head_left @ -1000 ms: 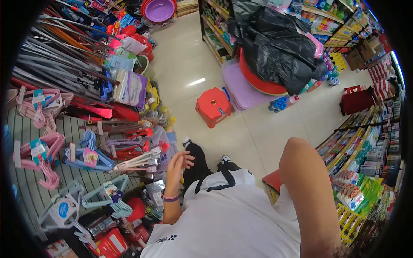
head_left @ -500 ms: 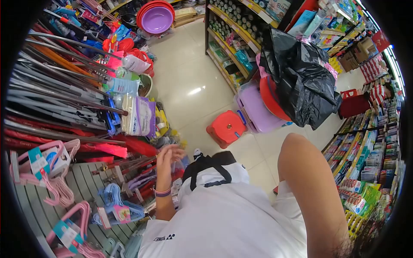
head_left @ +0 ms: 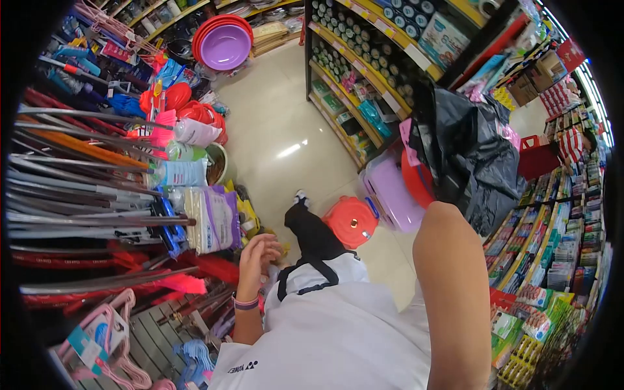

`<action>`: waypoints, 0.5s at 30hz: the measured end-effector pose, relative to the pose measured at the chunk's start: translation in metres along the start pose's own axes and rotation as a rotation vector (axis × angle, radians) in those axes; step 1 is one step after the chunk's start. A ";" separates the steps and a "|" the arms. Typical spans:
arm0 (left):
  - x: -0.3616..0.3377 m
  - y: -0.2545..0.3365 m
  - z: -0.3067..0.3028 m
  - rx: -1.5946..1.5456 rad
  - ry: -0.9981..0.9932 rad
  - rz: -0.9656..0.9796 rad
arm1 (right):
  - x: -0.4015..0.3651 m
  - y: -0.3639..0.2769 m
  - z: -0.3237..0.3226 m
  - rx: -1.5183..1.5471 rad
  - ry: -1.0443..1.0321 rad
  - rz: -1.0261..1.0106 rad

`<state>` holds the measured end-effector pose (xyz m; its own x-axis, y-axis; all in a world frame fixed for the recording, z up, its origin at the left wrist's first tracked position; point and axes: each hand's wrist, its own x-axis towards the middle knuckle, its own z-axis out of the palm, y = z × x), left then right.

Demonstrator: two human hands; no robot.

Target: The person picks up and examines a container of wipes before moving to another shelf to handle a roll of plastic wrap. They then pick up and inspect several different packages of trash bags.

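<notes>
My left hand (head_left: 259,257) is raised at my side with a band on its wrist. Its fingers are loosely curled and somewhat apart, and nothing shows in them. Close beyond it stand a plastic-wrapped white and purple pack (head_left: 211,220) and a row of mop and broom poles (head_left: 78,221); I see no contact with them. Only my bent right forearm and elbow (head_left: 452,279) show at the right; the right hand is out of view. A red plastic stool (head_left: 351,221) is on the floor ahead of my foot.
A lilac storage box (head_left: 393,188) and a black plastic bag (head_left: 471,149) over a red basin stand by the shelf of cans (head_left: 364,55). Purple and red basins (head_left: 225,49) are stacked at the back left. Pink hangers (head_left: 107,338) hang nearby. A person in stripes (head_left: 572,144) is at the far right.
My view has moved forward and turned slightly. A black-clad leg now reaches ahead beside the stool. My left hand stays raised by the goods, its fingers still loosely curled.
</notes>
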<state>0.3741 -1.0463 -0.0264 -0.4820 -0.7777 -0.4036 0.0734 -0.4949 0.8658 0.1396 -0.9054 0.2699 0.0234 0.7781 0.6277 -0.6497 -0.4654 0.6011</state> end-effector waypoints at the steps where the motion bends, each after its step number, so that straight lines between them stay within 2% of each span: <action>1: 0.017 0.005 -0.001 0.030 0.001 0.010 | -0.014 0.009 -0.004 0.000 0.015 0.000; 6: 0.119 0.042 0.005 0.099 -0.010 -0.002 | -0.095 0.062 -0.033 -0.032 0.094 -0.035; 10: 0.217 0.094 0.037 0.185 -0.043 -0.025 | -0.160 0.126 -0.059 -0.058 0.137 -0.072; 12: 0.266 0.116 0.058 0.206 -0.096 -0.032 | -0.188 0.156 -0.069 -0.077 0.139 -0.082; 14: 0.308 0.136 0.081 0.266 -0.237 -0.023 | -0.208 0.177 -0.075 -0.090 0.131 -0.096; 15: 0.325 0.148 0.094 0.282 -0.266 -0.015 | -0.251 0.185 -0.072 0.382 0.331 0.273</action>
<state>0.1463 -1.3364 -0.0020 -0.6933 -0.6253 -0.3582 -0.1607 -0.3504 0.9227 -0.0416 -1.1562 0.1882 -0.3857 0.6707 0.6336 -0.2771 -0.7392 0.6138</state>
